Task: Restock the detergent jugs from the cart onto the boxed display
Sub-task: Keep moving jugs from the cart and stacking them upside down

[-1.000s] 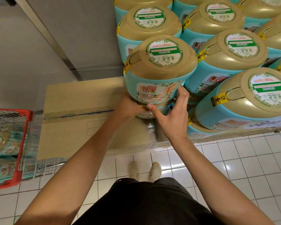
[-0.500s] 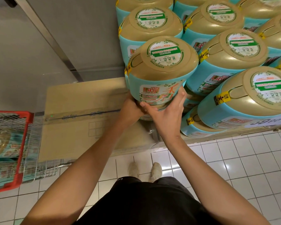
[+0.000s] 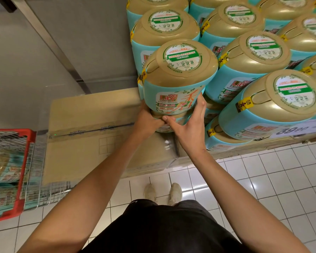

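Observation:
A teal detergent jug (image 3: 179,79) with a gold lid and a round green label stands on top of another jug at the left front corner of the stack. My left hand (image 3: 147,121) grips its lower left side. My right hand (image 3: 188,125) presses its lower right side, fingers spread up the label. Both thumbs meet under its base. Several more jugs (image 3: 254,61) of the same kind are stacked in rows behind and to the right. The cardboard box display (image 3: 84,136) carries the stack; its left part is bare.
A red-rimmed wire cart (image 3: 11,170) with more jugs inside stands at the left. A price sign (image 3: 295,130) hangs at the display's front edge on the right. A grey wall with a metal strip lies behind. White floor tiles and my shoes are below.
Both hands have shifted slightly lower on the jug, and the right hand now wraps further around its right side. The jug has barely moved.

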The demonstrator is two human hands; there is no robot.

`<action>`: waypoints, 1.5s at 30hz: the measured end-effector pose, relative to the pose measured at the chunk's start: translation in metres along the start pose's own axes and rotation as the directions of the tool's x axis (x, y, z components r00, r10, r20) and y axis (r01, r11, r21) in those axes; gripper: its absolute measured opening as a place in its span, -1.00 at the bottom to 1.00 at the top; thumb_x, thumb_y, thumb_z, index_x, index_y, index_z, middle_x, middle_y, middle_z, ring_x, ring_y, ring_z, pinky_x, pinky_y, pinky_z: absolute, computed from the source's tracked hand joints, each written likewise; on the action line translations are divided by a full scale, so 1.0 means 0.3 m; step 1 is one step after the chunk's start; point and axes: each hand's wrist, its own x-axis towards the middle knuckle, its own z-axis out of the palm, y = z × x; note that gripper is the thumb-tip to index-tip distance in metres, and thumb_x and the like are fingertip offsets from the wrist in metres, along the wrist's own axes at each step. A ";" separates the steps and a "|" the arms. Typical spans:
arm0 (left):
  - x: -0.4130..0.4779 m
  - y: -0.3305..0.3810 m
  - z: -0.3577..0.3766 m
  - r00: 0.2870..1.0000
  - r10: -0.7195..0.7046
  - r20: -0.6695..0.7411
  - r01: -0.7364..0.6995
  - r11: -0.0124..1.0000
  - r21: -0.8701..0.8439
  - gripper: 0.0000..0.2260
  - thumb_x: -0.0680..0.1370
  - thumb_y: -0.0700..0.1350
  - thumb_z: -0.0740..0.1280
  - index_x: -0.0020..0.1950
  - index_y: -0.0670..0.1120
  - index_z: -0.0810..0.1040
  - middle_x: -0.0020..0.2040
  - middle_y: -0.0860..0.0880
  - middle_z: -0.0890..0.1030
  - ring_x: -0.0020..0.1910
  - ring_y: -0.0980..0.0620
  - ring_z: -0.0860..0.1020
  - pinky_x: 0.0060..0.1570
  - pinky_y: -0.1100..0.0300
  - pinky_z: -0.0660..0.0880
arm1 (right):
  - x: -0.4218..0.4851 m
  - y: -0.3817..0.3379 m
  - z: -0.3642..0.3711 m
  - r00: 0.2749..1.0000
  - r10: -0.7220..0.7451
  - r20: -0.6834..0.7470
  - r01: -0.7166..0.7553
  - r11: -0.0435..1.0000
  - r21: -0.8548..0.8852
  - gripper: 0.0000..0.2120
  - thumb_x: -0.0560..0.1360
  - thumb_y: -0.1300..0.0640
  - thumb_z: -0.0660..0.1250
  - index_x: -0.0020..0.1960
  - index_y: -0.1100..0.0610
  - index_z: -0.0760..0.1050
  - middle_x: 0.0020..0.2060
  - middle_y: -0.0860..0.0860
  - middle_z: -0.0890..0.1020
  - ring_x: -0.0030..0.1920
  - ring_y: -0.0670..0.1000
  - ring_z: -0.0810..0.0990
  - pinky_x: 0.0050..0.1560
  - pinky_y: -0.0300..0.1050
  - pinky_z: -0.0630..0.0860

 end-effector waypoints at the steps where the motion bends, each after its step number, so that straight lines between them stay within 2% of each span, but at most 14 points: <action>1: -0.001 -0.001 -0.001 1.000 0.007 0.001 -0.007 1.000 0.002 -0.14 0.14 0.13 0.72 0.38 -0.12 0.58 0.25 0.02 0.69 0.24 0.15 0.65 0.22 0.21 0.61 | -0.003 -0.001 -0.002 1.000 -0.005 0.002 0.005 1.000 0.004 0.08 0.37 -0.07 0.68 0.65 0.17 0.12 0.50 0.07 0.34 0.53 -0.03 0.32 0.52 -0.18 0.36; 3: 0.000 -0.006 -0.007 1.000 0.007 0.000 -0.007 1.000 0.012 -0.14 0.20 0.00 0.76 0.43 -0.12 0.51 0.30 -0.01 0.66 0.28 0.11 0.63 0.28 0.13 0.60 | -0.010 -0.005 -0.003 1.000 -0.009 0.005 0.008 1.000 0.015 0.07 0.38 -0.07 0.68 0.65 0.18 0.12 0.51 0.08 0.33 0.55 -0.02 0.30 0.51 -0.28 0.32; 5: -0.004 -0.015 -0.013 1.000 0.010 0.008 -0.010 1.000 0.015 -0.09 0.23 -0.07 0.75 0.49 -0.11 0.41 0.34 0.02 0.60 0.27 0.22 0.59 0.28 0.22 0.57 | -0.017 -0.009 -0.004 1.000 -0.008 -0.008 0.008 1.000 0.022 0.08 0.39 -0.06 0.67 0.66 0.21 0.11 0.53 0.12 0.30 0.57 0.01 0.28 0.50 -0.34 0.27; 7: -0.019 -0.021 -0.022 1.000 0.019 0.005 -0.019 1.000 -0.006 -0.01 0.20 0.05 0.71 0.53 -0.06 0.32 0.31 0.16 0.54 0.22 0.45 0.52 0.18 0.44 0.50 | -0.026 -0.013 -0.005 0.999 -0.019 -0.035 0.020 1.000 0.017 0.08 0.41 -0.05 0.67 0.67 0.23 0.09 0.55 0.16 0.27 0.59 0.04 0.26 0.54 -0.28 0.28; 8: -0.029 -0.024 -0.027 1.000 0.019 0.005 -0.019 1.000 -0.019 0.03 0.18 0.12 0.69 0.55 -0.02 0.29 0.31 0.23 0.51 0.22 0.50 0.49 0.18 0.47 0.49 | -0.033 -0.014 -0.006 0.999 -0.024 -0.043 0.025 1.000 0.013 0.07 0.43 -0.05 0.66 0.67 0.23 0.08 0.55 0.18 0.25 0.60 0.05 0.25 0.56 -0.22 0.29; 13: -0.089 -0.059 -0.058 0.998 0.045 0.054 -0.040 0.996 -0.078 0.09 0.24 0.29 0.68 0.63 0.10 0.23 0.53 0.17 0.43 0.48 0.23 0.43 0.44 0.08 0.48 | -0.131 0.000 -0.015 0.999 0.023 -0.047 -0.022 1.000 0.018 -0.10 0.53 -0.06 0.57 0.66 0.14 0.13 0.46 0.06 0.28 0.54 -0.01 0.33 0.54 -0.11 0.36; 16: -0.133 -0.075 -0.084 0.996 0.086 0.024 -0.082 0.989 -0.123 -0.07 0.28 0.31 0.65 0.56 0.20 0.33 0.51 0.20 0.46 0.47 0.16 0.47 0.42 -0.08 0.51 | -0.194 0.017 -0.027 0.996 0.091 -0.004 -0.091 0.994 0.055 -0.33 0.58 -0.04 0.50 0.57 0.05 0.28 0.35 -0.07 0.38 0.42 -0.11 0.44 0.41 -0.15 0.47; 20: -0.183 -0.060 -0.122 0.992 0.103 -0.068 -0.109 0.989 -0.096 -0.37 0.40 0.26 0.59 0.35 0.53 0.35 0.47 0.22 0.46 0.44 0.12 0.50 0.40 -0.14 0.52 | -0.213 0.032 -0.055 0.988 0.121 0.101 -0.133 0.983 0.125 -0.57 0.61 0.06 0.47 0.42 0.04 0.43 0.26 -0.08 0.51 0.29 -0.03 0.57 0.27 -0.12 0.57; 25: -0.263 -0.041 -0.125 0.974 0.082 -0.211 -0.099 0.993 -0.071 -0.61 0.53 0.22 0.42 0.34 0.22 0.50 0.25 0.21 0.58 0.26 0.16 0.58 0.24 -0.07 0.59 | -0.217 0.037 -0.099 0.977 0.093 0.194 -0.124 0.981 0.152 -0.76 0.64 0.16 0.40 0.30 0.07 0.53 0.13 -0.01 0.56 0.15 0.01 0.60 0.15 -0.27 0.54; 30: -0.385 -0.041 -0.075 0.964 0.056 -0.259 -0.073 0.996 -0.059 -0.83 0.59 0.26 0.34 0.15 0.31 0.58 0.02 0.25 0.66 0.04 0.22 0.61 0.06 0.29 0.51 | -0.256 0.082 -0.151 0.935 0.084 0.346 -0.166 0.962 0.216 -0.83 0.65 0.22 0.38 0.22 0.05 0.58 0.04 0.01 0.58 0.05 -0.02 0.62 0.03 -0.32 0.53; 35: -0.548 -0.072 0.008 0.931 0.018 -0.365 -0.040 0.998 -0.051 -0.85 0.63 0.26 0.30 0.10 0.29 0.61 -0.02 0.13 0.68 0.00 -0.01 0.65 0.05 -0.06 0.57 | -0.296 0.157 -0.229 0.850 0.004 0.527 -0.165 0.951 0.260 -0.89 0.65 0.19 0.37 0.12 0.00 0.60 -0.04 -0.02 0.65 -0.02 -0.02 0.64 -0.02 -0.30 0.52; 38: -0.678 -0.055 0.087 0.903 -0.021 -0.430 -0.021 0.996 -0.091 -0.88 0.63 0.21 0.29 0.05 0.32 0.63 -0.03 0.07 0.70 0.00 -0.04 0.66 0.02 -0.01 0.59 | -0.309 0.195 -0.278 0.796 -0.051 0.604 -0.141 0.954 0.266 -0.92 0.66 0.20 0.37 0.12 0.07 0.61 -0.03 -0.02 0.65 -0.02 -0.05 0.63 -0.05 -0.35 0.50; 41: -0.841 -0.055 0.169 0.860 -0.084 -0.504 0.004 0.988 -0.157 -0.85 0.64 0.12 0.29 0.10 0.21 0.65 0.02 0.03 0.70 0.04 -0.06 0.67 0.01 0.12 0.60 | -0.343 0.227 -0.332 0.729 -0.086 0.679 -0.150 0.948 0.281 -0.93 0.68 0.18 0.35 0.12 0.07 0.60 -0.04 -0.10 0.66 -0.07 -0.13 0.62 -0.11 -0.40 0.48; 45: -1.065 -0.060 0.260 0.776 -0.189 -0.602 0.065 0.973 -0.222 -0.87 0.72 -0.10 0.29 0.16 -0.01 0.63 0.03 -0.02 0.70 0.05 -0.03 0.68 0.02 0.10 0.61 | -0.401 0.265 -0.385 0.608 -0.105 0.787 -0.165 0.953 0.254 -0.89 0.66 0.12 0.36 0.11 -0.08 0.60 -0.07 -0.26 0.66 -0.05 -0.18 0.63 -0.02 -0.22 0.54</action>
